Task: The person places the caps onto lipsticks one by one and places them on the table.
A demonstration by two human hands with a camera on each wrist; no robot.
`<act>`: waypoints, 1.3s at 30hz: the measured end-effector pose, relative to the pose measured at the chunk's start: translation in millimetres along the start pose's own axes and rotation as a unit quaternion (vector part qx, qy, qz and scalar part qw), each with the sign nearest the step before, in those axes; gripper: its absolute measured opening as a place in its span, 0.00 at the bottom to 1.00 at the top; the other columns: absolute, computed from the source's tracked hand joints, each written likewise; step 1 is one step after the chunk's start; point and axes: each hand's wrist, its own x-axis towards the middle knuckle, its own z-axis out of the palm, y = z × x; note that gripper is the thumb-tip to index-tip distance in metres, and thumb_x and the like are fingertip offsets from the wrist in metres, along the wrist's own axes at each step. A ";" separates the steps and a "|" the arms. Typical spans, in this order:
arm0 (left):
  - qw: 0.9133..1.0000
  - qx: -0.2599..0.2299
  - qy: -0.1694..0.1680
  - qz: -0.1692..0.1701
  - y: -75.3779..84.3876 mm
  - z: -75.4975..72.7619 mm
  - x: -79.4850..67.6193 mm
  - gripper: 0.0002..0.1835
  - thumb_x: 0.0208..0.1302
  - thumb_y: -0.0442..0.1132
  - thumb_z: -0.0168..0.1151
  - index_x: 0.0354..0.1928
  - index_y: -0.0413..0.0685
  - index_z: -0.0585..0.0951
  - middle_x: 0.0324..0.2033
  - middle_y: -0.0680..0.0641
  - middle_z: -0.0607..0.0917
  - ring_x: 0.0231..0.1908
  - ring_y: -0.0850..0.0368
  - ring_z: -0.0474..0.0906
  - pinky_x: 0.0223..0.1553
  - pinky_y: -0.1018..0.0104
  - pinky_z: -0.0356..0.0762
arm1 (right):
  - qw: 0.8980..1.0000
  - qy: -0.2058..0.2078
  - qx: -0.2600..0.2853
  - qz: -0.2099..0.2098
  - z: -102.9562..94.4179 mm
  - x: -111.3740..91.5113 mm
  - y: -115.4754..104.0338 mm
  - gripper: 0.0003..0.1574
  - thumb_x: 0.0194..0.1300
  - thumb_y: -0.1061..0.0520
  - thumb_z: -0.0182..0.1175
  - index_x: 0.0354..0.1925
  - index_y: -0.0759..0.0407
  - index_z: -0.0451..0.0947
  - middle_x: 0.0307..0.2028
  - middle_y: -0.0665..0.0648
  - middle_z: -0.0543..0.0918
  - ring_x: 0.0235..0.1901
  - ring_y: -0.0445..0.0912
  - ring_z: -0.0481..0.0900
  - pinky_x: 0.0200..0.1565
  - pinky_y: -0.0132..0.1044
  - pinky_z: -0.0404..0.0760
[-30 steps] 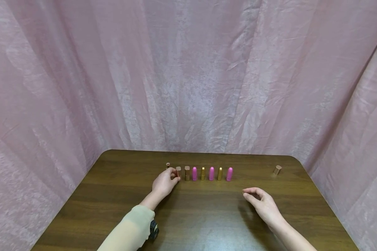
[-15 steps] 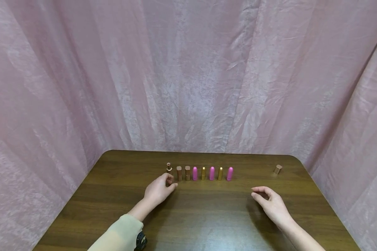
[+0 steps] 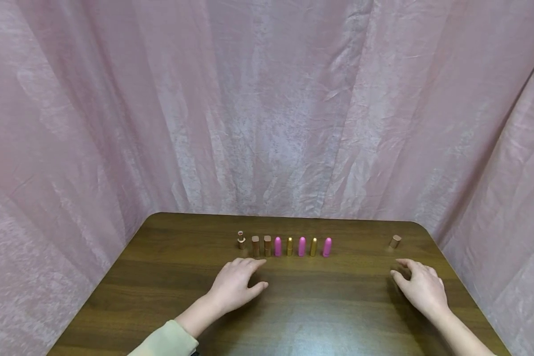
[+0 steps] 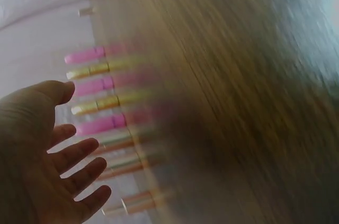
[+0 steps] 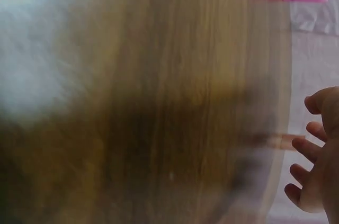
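Note:
My left hand [image 3: 233, 284] is held over the table, thumb and fingers apart, holding nothing. It is nearest two rose-gold lipsticks [image 3: 255, 245] at the left of an upright row. Pink lipsticks [image 3: 302, 246] and gold lipsticks [image 3: 289, 246] alternate along the rest of that row. An uncapped rose-gold lipstick tube [image 3: 241, 241] stands at the row's left end. On the right my right hand [image 3: 422, 287] is also without a hold, fingers relaxed, a little in front of a rose-gold lipstick cap [image 3: 395, 241]. The right wrist view shows that cap [image 5: 286, 141] partly behind my fingers.
The brown wooden table [image 3: 311, 306] has rounded back corners. Pink velvety curtains [image 3: 271, 123] hang behind it and along both sides. Both wrist views are blurred over the table surface.
My left hand has let go of a rose-gold lipstick in the row and drawn back toward me, its fingers spreading. My right hand has moved right, nearer the cap.

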 end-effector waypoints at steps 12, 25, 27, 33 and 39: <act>0.992 0.039 -0.037 0.113 38.4 2.2 6.3 0.40 0.67 0.64 0.62 0.75 0.53 0.69 0.66 0.49 0.77 0.65 0.49 0.72 0.68 0.44 0.65 | 0.999 -0.004 -0.018 0.029 -2.1 23.7 27.9 0.35 0.73 0.43 0.59 0.63 0.70 0.72 0.57 0.76 0.78 0.54 0.79 0.68 0.45 0.71 0.68; 0.976 0.051 -0.073 0.198 86.7 21.4 21.9 0.42 0.69 0.68 0.57 0.78 0.57 0.64 0.69 0.52 0.74 0.69 0.50 0.68 0.71 0.44 0.61 | 0.993 -0.046 0.036 0.101 -1.6 62.7 36.6 0.48 0.72 0.37 0.56 0.72 0.72 0.61 0.68 0.78 0.66 0.56 0.80 0.63 0.50 0.72 0.65; 0.975 0.052 -0.075 0.203 91.8 24.0 24.2 0.41 0.69 0.68 0.56 0.78 0.57 0.65 0.69 0.53 0.74 0.70 0.50 0.67 0.71 0.44 0.60 | 0.992 -0.047 0.042 0.114 -0.4 67.2 36.4 0.49 0.72 0.36 0.56 0.72 0.72 0.60 0.69 0.78 0.65 0.57 0.80 0.62 0.52 0.73 0.63; 0.973 0.048 -0.086 0.208 100.2 29.6 27.7 0.41 0.70 0.68 0.55 0.78 0.58 0.64 0.69 0.54 0.74 0.69 0.52 0.68 0.71 0.45 0.61 | 0.989 -0.038 0.055 0.132 5.4 78.0 34.1 0.50 0.70 0.35 0.59 0.72 0.69 0.63 0.68 0.77 0.66 0.60 0.81 0.59 0.55 0.74 0.58; 0.973 0.045 -0.088 0.208 100.5 33.1 27.0 0.40 0.70 0.68 0.55 0.77 0.57 0.65 0.69 0.54 0.74 0.69 0.52 0.68 0.70 0.44 0.62 | 0.988 -0.030 0.063 0.139 9.3 87.9 34.1 0.45 0.69 0.38 0.60 0.70 0.67 0.67 0.66 0.74 0.71 0.59 0.80 0.60 0.54 0.73 0.58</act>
